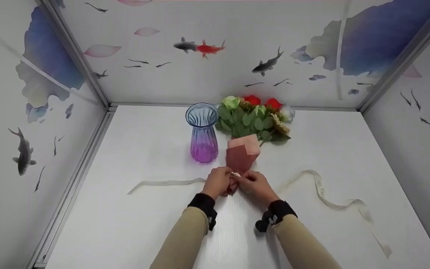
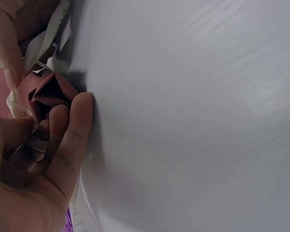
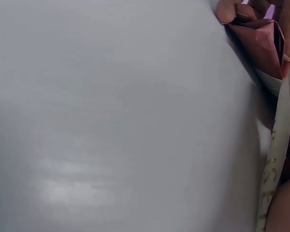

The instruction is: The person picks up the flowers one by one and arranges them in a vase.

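A bouquet of artificial-looking flowers (image 1: pixel 250 121) lies on the table, its stems wrapped in reddish-pink paper (image 1: pixel 241 158). My left hand (image 1: pixel 217 182) grips the narrow lower end of the wrap; in the left wrist view its fingers curl beneath the paper while the thumb presses on a cream ribbon there. With thumb and fingers, my right hand (image 1: pixel 258 186) pinches the ribbon (image 3: pixel 279 140) at the same spot. The ribbon goes around the wrap, and its printed tail passes under the right hand. Exactly how it crosses is hidden by the fingers.
A ribbed glass vase (image 1: pixel 203 136), blue above and purple below, stands upright left of the bouquet. One ribbon tail (image 1: pixel 170 182) stretches left across the white table (image 1: pixel 133 224); the other winds to the right. Printed panels (image 1: pixel 218 74) enclose the table's back and sides.
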The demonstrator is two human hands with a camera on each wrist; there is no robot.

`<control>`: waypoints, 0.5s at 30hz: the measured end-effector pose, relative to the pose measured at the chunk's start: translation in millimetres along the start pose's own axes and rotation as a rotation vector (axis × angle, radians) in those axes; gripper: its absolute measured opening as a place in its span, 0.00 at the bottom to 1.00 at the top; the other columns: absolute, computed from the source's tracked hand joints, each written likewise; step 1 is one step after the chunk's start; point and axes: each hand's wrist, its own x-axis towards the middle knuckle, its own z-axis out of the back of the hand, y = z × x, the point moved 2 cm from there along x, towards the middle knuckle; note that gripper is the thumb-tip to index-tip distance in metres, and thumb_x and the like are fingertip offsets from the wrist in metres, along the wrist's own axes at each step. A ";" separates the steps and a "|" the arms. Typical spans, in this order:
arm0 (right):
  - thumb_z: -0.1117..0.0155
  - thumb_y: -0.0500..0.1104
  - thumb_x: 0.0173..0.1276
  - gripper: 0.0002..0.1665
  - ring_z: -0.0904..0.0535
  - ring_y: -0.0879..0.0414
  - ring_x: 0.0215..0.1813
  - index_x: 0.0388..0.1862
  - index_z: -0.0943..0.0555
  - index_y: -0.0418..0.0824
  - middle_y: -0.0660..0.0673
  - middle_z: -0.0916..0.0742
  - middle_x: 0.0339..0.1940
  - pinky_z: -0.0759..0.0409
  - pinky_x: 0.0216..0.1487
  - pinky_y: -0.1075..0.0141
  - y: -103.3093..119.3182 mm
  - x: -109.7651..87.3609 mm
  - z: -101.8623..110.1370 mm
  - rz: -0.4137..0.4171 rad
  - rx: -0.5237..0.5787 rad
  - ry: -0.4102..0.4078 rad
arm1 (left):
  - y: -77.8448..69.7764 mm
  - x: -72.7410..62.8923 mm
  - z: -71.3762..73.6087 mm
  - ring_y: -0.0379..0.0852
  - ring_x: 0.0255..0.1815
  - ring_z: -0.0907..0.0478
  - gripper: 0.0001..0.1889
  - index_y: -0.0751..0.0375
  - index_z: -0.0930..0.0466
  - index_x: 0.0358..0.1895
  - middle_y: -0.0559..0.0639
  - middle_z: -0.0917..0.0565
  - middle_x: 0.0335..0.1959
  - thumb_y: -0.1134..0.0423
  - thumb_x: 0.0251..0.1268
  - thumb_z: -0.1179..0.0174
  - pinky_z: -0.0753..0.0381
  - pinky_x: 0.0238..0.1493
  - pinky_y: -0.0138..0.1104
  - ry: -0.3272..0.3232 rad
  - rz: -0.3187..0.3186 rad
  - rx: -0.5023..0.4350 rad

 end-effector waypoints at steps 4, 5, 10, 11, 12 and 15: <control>0.33 0.48 0.72 0.12 0.28 0.55 0.37 0.35 0.22 0.41 0.50 0.21 0.32 0.31 0.34 0.65 5.5 -2.6 4.0 -0.081 0.134 0.066 | 1.2 -0.4 2.0 0.44 0.40 0.18 0.12 0.55 0.10 0.45 0.48 0.12 0.40 0.68 0.74 0.44 0.17 0.46 0.38 0.046 0.043 -0.011; 0.34 0.46 0.72 0.10 0.29 0.55 0.35 0.36 0.22 0.41 0.50 0.21 0.33 0.31 0.33 0.65 7.6 -3.2 5.2 -0.096 0.150 0.084 | 1.4 -0.3 2.6 0.43 0.38 0.20 0.12 0.54 0.10 0.44 0.47 0.12 0.39 0.68 0.74 0.44 0.18 0.44 0.37 0.054 0.044 -0.004; 0.33 0.45 0.69 0.09 0.32 0.57 0.27 0.34 0.22 0.42 0.50 0.23 0.28 0.34 0.26 0.67 20.1 -5.5 10.0 -0.115 0.008 0.104 | -0.2 -1.2 6.3 0.43 0.34 0.23 0.12 0.49 0.09 0.42 0.46 0.14 0.37 0.69 0.72 0.41 0.22 0.30 0.34 0.101 0.060 0.069; 0.32 0.46 0.68 0.11 0.31 0.57 0.26 0.33 0.22 0.42 0.51 0.23 0.27 0.34 0.25 0.67 22.0 -5.9 10.2 -0.117 -0.046 0.094 | -1.0 -1.5 6.9 0.44 0.33 0.23 0.13 0.48 0.09 0.42 0.46 0.14 0.36 0.70 0.71 0.41 0.23 0.28 0.34 0.108 0.064 0.089; 0.31 0.48 0.68 0.13 0.30 0.57 0.26 0.31 0.22 0.43 0.51 0.23 0.26 0.33 0.25 0.67 23.3 -6.3 10.3 -0.123 -0.097 0.078 | -1.7 -1.7 7.2 0.44 0.33 0.23 0.14 0.47 0.09 0.41 0.46 0.15 0.35 0.71 0.70 0.41 0.24 0.26 0.33 0.116 0.066 0.110; 0.27 0.53 0.65 0.17 0.27 0.55 0.30 0.27 0.22 0.44 0.51 0.22 0.25 0.32 0.28 0.66 25.3 -7.4 9.7 -0.130 -0.233 0.020 | -3.5 -2.1 7.3 0.45 0.32 0.24 0.15 0.47 0.10 0.37 0.47 0.17 0.32 0.72 0.68 0.41 0.25 0.27 0.34 0.120 0.041 0.185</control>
